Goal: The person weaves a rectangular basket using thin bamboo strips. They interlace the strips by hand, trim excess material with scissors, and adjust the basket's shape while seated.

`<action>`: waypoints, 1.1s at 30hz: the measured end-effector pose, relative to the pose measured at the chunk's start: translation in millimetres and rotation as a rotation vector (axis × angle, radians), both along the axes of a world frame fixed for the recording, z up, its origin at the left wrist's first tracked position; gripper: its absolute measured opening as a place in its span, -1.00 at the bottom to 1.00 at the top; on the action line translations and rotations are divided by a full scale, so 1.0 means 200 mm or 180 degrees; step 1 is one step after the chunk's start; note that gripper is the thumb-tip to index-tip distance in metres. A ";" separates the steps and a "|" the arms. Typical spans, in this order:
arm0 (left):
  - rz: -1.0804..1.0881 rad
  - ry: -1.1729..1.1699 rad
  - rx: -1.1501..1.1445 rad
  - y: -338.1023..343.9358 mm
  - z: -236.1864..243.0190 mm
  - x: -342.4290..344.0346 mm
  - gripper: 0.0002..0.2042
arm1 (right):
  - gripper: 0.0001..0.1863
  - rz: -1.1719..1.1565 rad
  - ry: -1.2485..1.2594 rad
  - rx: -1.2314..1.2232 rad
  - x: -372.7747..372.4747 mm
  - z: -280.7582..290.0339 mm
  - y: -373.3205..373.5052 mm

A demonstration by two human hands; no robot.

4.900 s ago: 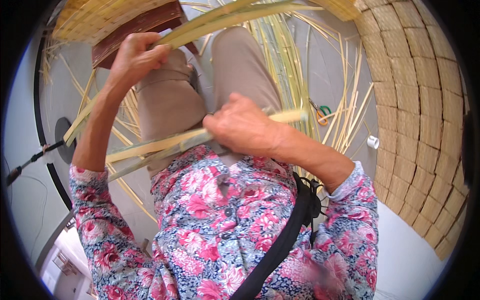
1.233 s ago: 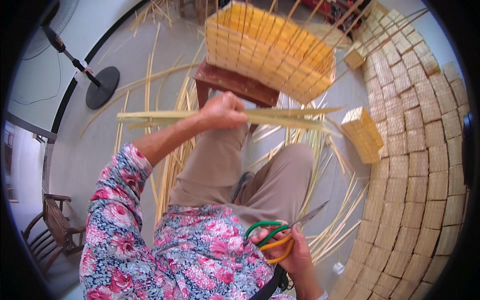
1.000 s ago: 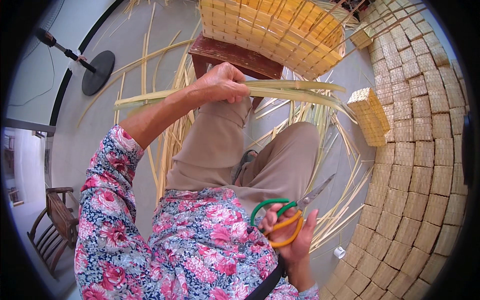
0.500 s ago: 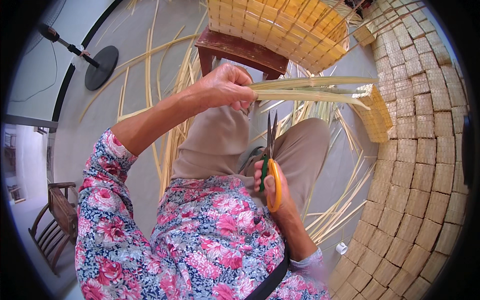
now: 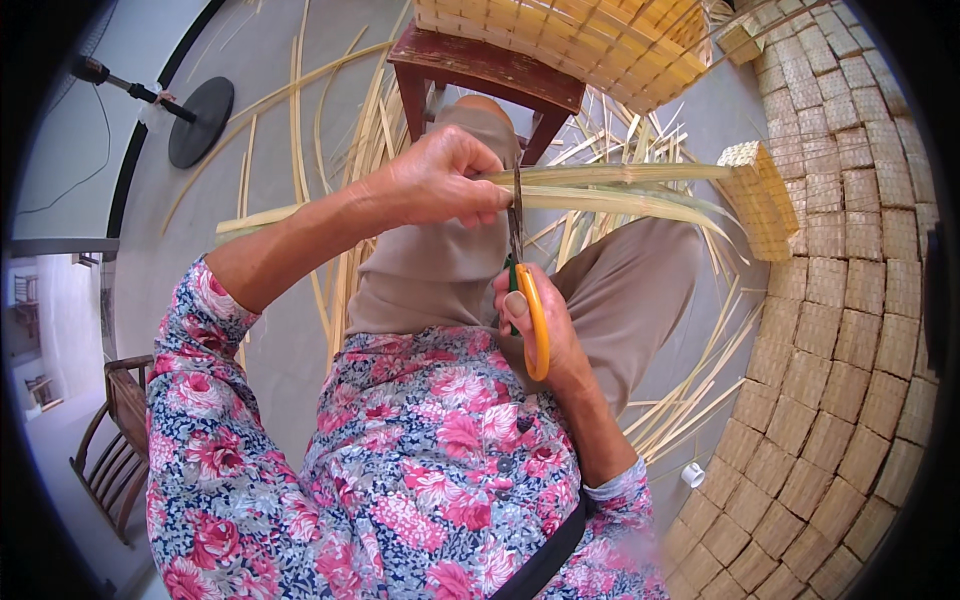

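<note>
Over my knee, my left hand (image 5: 452, 180) pinches a few long pale-green bamboo strips (image 5: 620, 197). Their split ends fan out to the right, and a tail of them shows behind my forearm on the left. My right hand (image 5: 548, 325) grips scissors (image 5: 530, 325) with orange and green handles. The blades point away from me and cross the strips just beside my left fingertips. Whether the blades are fully closed, I cannot tell.
Beyond my knees a red wooden stool (image 5: 480, 68) carries a large woven basket (image 5: 590, 45). A smaller woven piece (image 5: 760, 205) stands at right, before rows of stacked woven blocks (image 5: 840, 300). Loose strips (image 5: 690, 380) litter the floor. A black round stand base (image 5: 200, 122) and wooden chair (image 5: 118, 440) are at left.
My right hand has moved up and slightly left, bringing the scissor blades onto the strips. The blades have come closer together. My right knee has shifted outward.
</note>
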State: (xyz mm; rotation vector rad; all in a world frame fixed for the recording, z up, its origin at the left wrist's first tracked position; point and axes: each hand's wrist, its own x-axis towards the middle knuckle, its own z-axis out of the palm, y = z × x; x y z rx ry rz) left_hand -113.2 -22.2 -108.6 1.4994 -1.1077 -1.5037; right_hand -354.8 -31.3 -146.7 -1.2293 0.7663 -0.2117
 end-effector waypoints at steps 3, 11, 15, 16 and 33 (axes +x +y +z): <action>-0.0094 -0.0145 -0.0002 0.01 -0.04 0.01 -0.77 | -0.59 -0.0077 -0.0086 0.0500 0.00 0.00 0.00; -0.0128 -0.0497 -0.0002 0.04 -0.04 0.02 -0.79 | -0.62 0.0212 0.0611 -0.0794 0.07 -0.01 -0.01; -0.0082 -0.0646 -0.0026 0.06 -0.02 0.01 -0.80 | -0.65 0.0284 0.0720 -0.1057 0.10 0.01 -0.01; -0.0085 -0.0662 0.0009 0.07 -0.02 0.02 -0.80 | -0.67 0.0289 0.0664 -0.1026 0.10 0.01 0.01; 0.0005 -0.0338 0.0924 0.26 -0.12 0.09 -0.80 | -0.78 0.0461 0.0424 -0.0541 0.09 -0.13 0.15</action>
